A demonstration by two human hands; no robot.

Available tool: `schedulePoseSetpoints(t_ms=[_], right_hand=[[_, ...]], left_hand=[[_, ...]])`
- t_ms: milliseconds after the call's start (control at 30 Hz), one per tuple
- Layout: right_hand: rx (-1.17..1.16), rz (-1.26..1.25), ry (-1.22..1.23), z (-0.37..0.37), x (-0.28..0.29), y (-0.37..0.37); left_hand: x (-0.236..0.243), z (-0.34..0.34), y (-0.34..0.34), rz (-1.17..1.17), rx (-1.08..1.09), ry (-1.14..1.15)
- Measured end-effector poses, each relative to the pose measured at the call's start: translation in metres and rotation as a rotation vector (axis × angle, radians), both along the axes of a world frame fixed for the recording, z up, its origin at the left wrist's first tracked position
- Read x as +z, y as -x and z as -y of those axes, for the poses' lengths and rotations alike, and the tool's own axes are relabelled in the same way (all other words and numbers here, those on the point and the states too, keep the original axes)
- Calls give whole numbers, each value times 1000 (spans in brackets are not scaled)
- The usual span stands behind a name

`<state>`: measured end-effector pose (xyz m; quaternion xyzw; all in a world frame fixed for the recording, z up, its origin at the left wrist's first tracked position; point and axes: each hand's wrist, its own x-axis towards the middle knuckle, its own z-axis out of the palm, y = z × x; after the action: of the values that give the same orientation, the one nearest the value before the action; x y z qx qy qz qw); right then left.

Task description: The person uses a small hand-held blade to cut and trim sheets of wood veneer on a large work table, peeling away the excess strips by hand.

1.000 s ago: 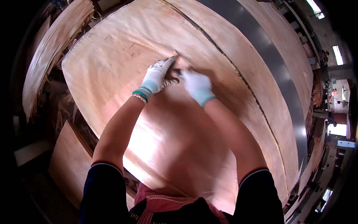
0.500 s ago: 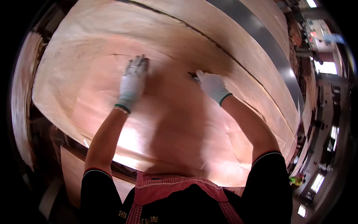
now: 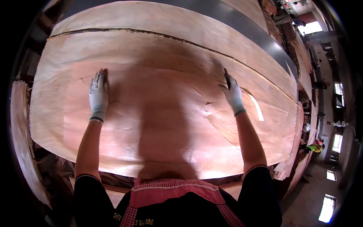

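Note:
A thin pinkish wood veneer sheet [image 3: 113, 140] lies over a larger pale veneer [image 3: 47, 90]. My left hand [image 3: 98, 92], in a white glove with grey fingertips, rests flat on the left part of the pinkish sheet, fingers stretched out. In my gloved right hand [image 3: 233, 94] is a dark, slim knife [image 3: 227, 78], its tip pointing away from me, near the sheet's far right part. Just left of that hand are a small dark tear [image 3: 208, 103] and curved split lines. To its right lies a narrow pale strip [image 3: 257, 108].
A dark-edged gap [image 3: 151, 33] crosses the pale veneer beyond my hands. Farther out runs a smooth grey band [image 3: 242, 22]. Stacked sheets [image 3: 22, 132] stand at the left. At the far right, a person in bright green [image 3: 315, 146] is near windows.
My hands have moved farther apart, the left one leftward and the right one rightward with the knife. The view has turned, and the pale strip now shows beside my right hand.

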<state>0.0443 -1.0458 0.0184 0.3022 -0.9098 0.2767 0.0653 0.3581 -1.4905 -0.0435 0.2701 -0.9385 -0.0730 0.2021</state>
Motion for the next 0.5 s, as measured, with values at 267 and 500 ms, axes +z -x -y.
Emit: schedulePoseSetpoints(t_ms=[267, 500], right_hand=[[159, 380, -418, 10, -10, 33], [65, -330, -276, 14, 140, -122]], left_hand=[[3, -7, 3, 20, 169, 110], [-6, -5, -14, -25, 206, 77]])
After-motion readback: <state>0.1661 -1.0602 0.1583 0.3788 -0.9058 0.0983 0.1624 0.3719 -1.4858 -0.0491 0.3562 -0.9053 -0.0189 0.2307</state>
